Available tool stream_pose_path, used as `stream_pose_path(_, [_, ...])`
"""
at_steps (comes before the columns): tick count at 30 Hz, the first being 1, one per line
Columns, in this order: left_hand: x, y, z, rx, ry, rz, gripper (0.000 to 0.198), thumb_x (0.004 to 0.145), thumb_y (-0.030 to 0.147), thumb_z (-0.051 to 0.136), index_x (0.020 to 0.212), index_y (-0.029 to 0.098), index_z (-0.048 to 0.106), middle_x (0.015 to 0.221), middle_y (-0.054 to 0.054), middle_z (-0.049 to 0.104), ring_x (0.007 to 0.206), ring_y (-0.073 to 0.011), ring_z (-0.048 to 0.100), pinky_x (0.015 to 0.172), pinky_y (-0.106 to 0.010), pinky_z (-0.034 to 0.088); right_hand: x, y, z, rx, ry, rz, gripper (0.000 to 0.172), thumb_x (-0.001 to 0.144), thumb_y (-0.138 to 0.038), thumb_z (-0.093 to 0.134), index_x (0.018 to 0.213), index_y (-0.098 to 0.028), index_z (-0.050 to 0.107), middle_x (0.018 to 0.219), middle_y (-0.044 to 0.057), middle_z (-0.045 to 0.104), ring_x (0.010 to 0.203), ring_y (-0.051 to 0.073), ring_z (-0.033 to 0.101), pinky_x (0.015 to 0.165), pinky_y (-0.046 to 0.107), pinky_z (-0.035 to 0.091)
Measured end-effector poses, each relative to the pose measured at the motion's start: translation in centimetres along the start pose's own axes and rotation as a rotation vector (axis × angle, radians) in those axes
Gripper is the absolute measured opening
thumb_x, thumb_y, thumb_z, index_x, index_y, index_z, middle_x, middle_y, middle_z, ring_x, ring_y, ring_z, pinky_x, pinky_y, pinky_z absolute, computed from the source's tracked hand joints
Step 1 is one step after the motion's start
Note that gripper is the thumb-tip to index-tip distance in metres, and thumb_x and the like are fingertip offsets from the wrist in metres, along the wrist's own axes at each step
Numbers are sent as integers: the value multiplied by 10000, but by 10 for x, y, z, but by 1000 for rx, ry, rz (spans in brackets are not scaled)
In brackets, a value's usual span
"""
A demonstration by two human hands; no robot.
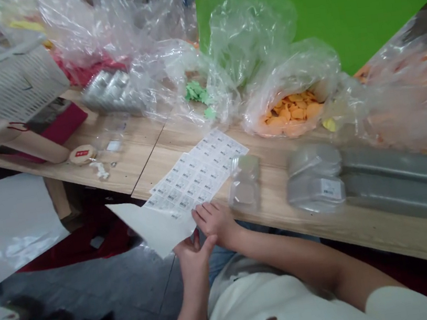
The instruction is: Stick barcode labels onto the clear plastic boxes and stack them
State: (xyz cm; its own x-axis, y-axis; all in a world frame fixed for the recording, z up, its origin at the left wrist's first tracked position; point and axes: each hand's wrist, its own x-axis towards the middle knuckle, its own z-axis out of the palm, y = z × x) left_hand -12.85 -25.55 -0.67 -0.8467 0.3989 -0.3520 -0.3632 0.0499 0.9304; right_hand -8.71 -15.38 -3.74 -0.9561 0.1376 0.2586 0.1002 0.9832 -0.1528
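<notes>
A sheet of printed labels (181, 196) lies at the table's front edge, over another label sheet (218, 151). Its near left part is folded over and shows a blank white back (159, 223). My left hand (192, 253) grips the sheet's near edge from below, in front of the table, with the thumb stretched to the right. Close against it, my right hand (216, 223) has its curled fingers on the sheet's near right corner. Whether a loose label sits between those fingers is hidden. Just right of that hand stands a small clear plastic box (244, 185).
Stacked clear containers (315, 180), one labelled, and long clear packaging (402, 176) line the right. Behind are plastic bags with orange pieces (289, 109) and green pieces (198, 93). A white basket (9, 93), a cardboard tube (32, 143) and a tape roll (82, 154) are left.
</notes>
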Motion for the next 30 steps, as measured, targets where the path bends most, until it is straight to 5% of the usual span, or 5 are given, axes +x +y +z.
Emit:
stream_pose_path(4, [7,3,1,-200,343,-164,336,720,221,671,1039,162,583,1078,-79,633,1028,-189,582,888,-335,480,-1,-1,-10,73,-43,7,274,883,-153,411,1127,-95,522,1041,135,593,921,234,503,750,376,414])
stream_pose_path(7, [17,11,-7,-339,394,-231,265,767,162,617,1031,166,601,1070,-62,641,894,-145,627,761,-272,535,5,-1,-23,241,-32,94,312,851,-173,469,1155,-117,511,1022,112,599,929,224,507,790,373,411])
stream_pose_path(19, [13,18,10,-318,190,-268,216,784,201,610,997,219,636,1161,-16,614,1011,-135,591,769,-211,527,32,14,-31,697,135,303,175,872,-227,492,887,-184,661,850,30,628,847,137,561,798,264,438])
stream_pose_path(25, [33,12,9,-248,185,-333,251,852,306,507,1062,171,532,986,-60,641,709,-101,631,661,-230,532,29,56,-57,1275,376,869,224,837,-338,518,894,-173,658,658,-7,616,602,118,577,589,259,495])
stream_pose_path(30, [36,28,8,-274,-207,-675,622,797,653,340,956,98,572,940,-162,639,799,-217,659,585,-273,527,-10,66,-92,1111,514,758,220,793,-292,592,983,-213,670,972,42,674,883,155,623,808,309,504])
